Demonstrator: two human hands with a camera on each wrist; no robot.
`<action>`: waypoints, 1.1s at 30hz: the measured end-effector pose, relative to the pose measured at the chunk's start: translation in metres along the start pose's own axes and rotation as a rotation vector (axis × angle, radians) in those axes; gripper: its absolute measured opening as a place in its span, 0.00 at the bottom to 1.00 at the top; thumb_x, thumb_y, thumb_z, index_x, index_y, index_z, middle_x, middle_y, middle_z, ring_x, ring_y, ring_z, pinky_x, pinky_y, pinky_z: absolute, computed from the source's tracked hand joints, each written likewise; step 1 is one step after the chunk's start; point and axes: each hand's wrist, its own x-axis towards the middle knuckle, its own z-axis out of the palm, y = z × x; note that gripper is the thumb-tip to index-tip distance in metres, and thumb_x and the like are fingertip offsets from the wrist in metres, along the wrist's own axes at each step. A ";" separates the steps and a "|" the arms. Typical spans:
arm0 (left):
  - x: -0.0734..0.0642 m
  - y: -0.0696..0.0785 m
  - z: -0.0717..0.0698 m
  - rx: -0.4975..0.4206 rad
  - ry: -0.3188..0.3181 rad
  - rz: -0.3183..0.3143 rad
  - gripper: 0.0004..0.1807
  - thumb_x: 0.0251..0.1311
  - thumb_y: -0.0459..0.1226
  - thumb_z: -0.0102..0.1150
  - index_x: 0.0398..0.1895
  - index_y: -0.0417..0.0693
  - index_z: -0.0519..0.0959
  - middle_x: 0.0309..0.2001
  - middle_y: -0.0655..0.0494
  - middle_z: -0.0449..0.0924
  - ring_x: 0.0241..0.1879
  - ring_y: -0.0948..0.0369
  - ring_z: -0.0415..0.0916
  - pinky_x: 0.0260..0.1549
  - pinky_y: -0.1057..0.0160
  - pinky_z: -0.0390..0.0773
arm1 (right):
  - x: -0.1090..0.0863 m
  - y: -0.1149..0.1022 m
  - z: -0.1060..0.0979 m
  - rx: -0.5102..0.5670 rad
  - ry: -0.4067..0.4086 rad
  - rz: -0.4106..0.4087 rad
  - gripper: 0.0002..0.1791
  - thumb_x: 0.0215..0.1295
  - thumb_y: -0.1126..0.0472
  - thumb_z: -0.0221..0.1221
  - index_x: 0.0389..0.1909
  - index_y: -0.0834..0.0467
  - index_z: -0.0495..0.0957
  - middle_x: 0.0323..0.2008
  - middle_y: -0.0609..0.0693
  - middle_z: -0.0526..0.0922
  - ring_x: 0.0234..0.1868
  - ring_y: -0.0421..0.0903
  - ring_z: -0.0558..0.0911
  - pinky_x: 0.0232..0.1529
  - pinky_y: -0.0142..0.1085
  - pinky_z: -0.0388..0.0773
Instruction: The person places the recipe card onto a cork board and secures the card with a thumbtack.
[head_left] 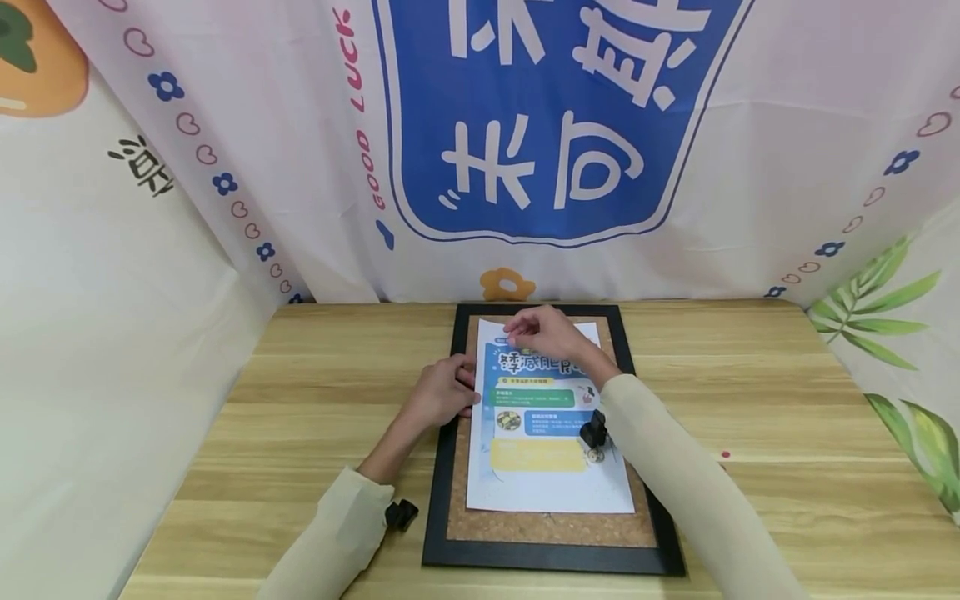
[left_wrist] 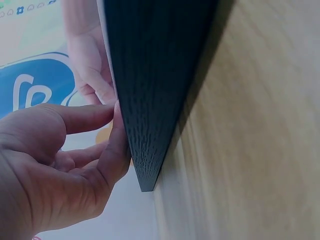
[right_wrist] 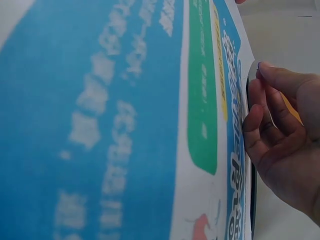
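A printed poster sheet (head_left: 551,492) lies on a cork board (head_left: 461,521) with a black frame (head_left: 555,557). My left hand (head_left: 441,392) is at the sheet's left edge, its spread thumb and fingers touching the sheet and the frame side. Over the sheet's top part, near the title lettering, is my right hand (head_left: 551,333). Its thumb and forefinger pinch what looks like a small blue pushpin (right_wrist: 259,65), mostly hidden by the fingertips. The other fingers curl loosely, close to the sheet in the right wrist view.
The board lies on a wood-grain table (head_left: 330,417), its far end near a printed curtain (head_left: 315,208). A small red dot-like piece (head_left: 725,454) is on the table right of the board. Black clips (head_left: 401,515) sit at both sleeve cuffs.
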 end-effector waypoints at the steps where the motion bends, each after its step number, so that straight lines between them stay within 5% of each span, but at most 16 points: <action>1: 0.000 0.000 0.000 0.001 0.000 0.001 0.33 0.65 0.23 0.68 0.74 0.36 0.72 0.49 0.41 0.84 0.31 0.58 0.85 0.28 0.65 0.90 | 0.001 0.000 -0.001 -0.005 -0.003 0.000 0.12 0.77 0.57 0.66 0.56 0.52 0.87 0.47 0.48 0.88 0.48 0.49 0.83 0.58 0.42 0.79; 33: 0.003 -0.002 0.000 0.013 -0.009 0.008 0.31 0.64 0.23 0.68 0.72 0.35 0.74 0.47 0.42 0.84 0.31 0.59 0.85 0.28 0.65 0.89 | 0.030 0.000 0.004 -0.016 0.000 0.014 0.11 0.76 0.57 0.66 0.55 0.54 0.88 0.48 0.51 0.90 0.49 0.50 0.84 0.61 0.46 0.81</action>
